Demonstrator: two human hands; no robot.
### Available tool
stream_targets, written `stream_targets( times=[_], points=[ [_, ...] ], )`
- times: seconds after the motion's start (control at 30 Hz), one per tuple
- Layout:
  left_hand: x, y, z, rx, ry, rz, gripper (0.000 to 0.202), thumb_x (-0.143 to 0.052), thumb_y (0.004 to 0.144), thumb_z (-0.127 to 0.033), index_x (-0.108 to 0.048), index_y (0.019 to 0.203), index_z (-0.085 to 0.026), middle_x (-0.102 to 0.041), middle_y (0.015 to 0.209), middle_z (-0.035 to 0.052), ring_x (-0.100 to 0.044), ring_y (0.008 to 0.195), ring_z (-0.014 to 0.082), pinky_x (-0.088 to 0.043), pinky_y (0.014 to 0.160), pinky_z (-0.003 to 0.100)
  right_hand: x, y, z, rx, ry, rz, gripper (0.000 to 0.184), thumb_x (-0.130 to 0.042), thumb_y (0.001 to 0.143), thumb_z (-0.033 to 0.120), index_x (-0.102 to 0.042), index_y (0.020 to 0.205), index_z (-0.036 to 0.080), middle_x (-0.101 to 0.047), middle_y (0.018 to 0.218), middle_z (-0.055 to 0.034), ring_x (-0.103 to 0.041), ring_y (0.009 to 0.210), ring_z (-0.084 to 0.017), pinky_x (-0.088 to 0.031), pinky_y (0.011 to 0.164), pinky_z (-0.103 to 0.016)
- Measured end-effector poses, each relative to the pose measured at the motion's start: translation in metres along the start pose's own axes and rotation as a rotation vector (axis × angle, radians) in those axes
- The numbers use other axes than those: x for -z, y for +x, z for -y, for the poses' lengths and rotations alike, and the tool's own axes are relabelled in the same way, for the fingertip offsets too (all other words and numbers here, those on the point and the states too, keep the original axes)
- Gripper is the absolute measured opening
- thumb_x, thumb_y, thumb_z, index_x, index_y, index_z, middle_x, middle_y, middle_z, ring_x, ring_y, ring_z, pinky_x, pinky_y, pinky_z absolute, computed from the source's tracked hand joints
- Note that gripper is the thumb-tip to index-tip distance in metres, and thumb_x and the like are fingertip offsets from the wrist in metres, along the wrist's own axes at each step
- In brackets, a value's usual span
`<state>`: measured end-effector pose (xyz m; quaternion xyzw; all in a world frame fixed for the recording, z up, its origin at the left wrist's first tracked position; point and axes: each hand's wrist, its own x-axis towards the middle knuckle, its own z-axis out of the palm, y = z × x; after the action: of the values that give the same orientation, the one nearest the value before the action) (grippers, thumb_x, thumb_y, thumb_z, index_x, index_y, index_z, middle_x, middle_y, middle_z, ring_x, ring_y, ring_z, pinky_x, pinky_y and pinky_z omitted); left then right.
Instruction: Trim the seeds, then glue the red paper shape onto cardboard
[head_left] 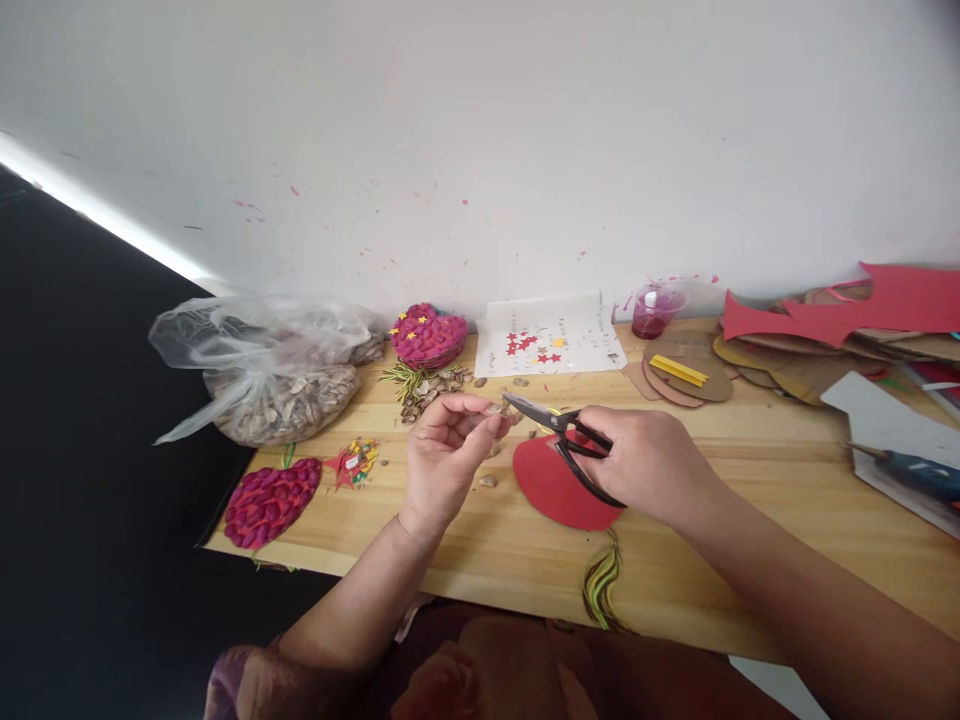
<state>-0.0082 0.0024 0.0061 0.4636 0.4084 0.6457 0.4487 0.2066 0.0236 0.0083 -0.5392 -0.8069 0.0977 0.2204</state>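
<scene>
My left hand [444, 455] is closed in a pinch on a small brown seed [496, 409], held above the wooden table [750, 520]. My right hand [646, 465] grips black scissors [559, 428], whose blades point left and meet the seed. Under both hands lies a red heart-shaped card [555, 490]. A loose seed [488, 480] rests on the wood just below my left hand.
A plastic bag of seeds [281, 385] sits at left, with a magenta seed-covered heart [270, 500] in front and another [427, 335] by the wall. A sheet with star stickers [547, 345], a pink cup [655, 312], cardboard and red cutouts [840, 315], and a glue gun [911, 470] lie to the right.
</scene>
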Motion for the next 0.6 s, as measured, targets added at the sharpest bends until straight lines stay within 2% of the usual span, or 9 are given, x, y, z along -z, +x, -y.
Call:
stream_targets(
  times=[0.17, 0.3, 0.37, 0.47, 0.53, 0.6],
  points=[
    [0.005, 0.004, 0.0, -0.049, 0.119, -0.001, 0.019, -0.078, 0.079, -0.024, -0.065, 0.091, -0.018, -0.073, 0.082, 0.0012, -0.076, 0.081, 0.0171, -0.062, 0.077, 0.027, 0.0, 0.006, -0.009, -0.098, -0.067, -0.015, 0.026, -0.061, 0.08, 0.049, -0.063, 0.072, 0.024, -0.065, 0.062, -0.0005, -0.053, 0.056, -0.015, -0.024, 0.053, -0.028],
    [0.023, 0.026, 0.002, -0.193, 0.472, 0.081, 0.017, -0.074, 0.082, -0.026, -0.068, 0.094, -0.017, -0.073, 0.089, 0.0048, -0.073, 0.081, 0.0158, -0.059, 0.077, 0.026, 0.001, 0.013, -0.017, -0.173, -0.108, -0.012, 0.031, -0.057, 0.083, 0.052, -0.061, 0.07, 0.024, -0.065, 0.063, -0.0019, -0.054, 0.058, -0.017, -0.024, 0.052, -0.029],
    [0.033, 0.042, 0.001, -0.302, 0.732, 0.187, 0.011, -0.069, 0.084, -0.024, -0.068, 0.093, -0.018, -0.073, 0.09, 0.0049, -0.071, 0.079, 0.0147, -0.057, 0.077, 0.026, 0.0, 0.017, -0.022, -0.205, -0.12, -0.026, 0.032, -0.058, 0.082, 0.053, -0.058, 0.068, 0.024, -0.064, 0.062, -0.0027, -0.055, 0.06, -0.018, -0.025, 0.052, -0.03],
    [0.04, 0.068, -0.002, -0.404, 1.078, 0.428, 0.013, -0.059, 0.088, -0.02, -0.067, 0.098, -0.02, -0.072, 0.093, 0.0041, -0.068, 0.08, 0.0147, -0.054, 0.077, 0.026, -0.003, 0.022, -0.031, -0.227, -0.094, -0.045, 0.034, -0.058, 0.082, 0.052, -0.053, 0.064, 0.024, -0.062, 0.06, -0.0034, -0.059, 0.067, -0.021, -0.027, 0.054, -0.03],
    [0.036, 0.082, -0.003, -0.394, 1.285, 0.567, 0.018, -0.053, 0.09, -0.017, -0.067, 0.1, -0.02, -0.07, 0.097, 0.0059, -0.067, 0.085, 0.0164, -0.052, 0.079, 0.027, -0.006, 0.025, -0.037, -0.241, -0.053, -0.033, 0.036, -0.057, 0.083, 0.052, -0.051, 0.063, 0.024, -0.061, 0.06, -0.0033, -0.06, 0.069, -0.021, -0.029, 0.056, -0.03],
    [0.027, 0.093, 0.0, -0.311, 1.467, 0.67, 0.022, -0.05, 0.088, -0.014, -0.068, 0.1, -0.019, -0.07, 0.097, 0.0073, -0.066, 0.086, 0.0184, -0.05, 0.079, 0.028, -0.009, 0.028, -0.042, -0.248, -0.016, -0.031, 0.037, -0.055, 0.084, 0.054, -0.051, 0.063, 0.024, -0.061, 0.06, -0.003, -0.06, 0.069, -0.021, -0.03, 0.058, -0.03]
  ],
)
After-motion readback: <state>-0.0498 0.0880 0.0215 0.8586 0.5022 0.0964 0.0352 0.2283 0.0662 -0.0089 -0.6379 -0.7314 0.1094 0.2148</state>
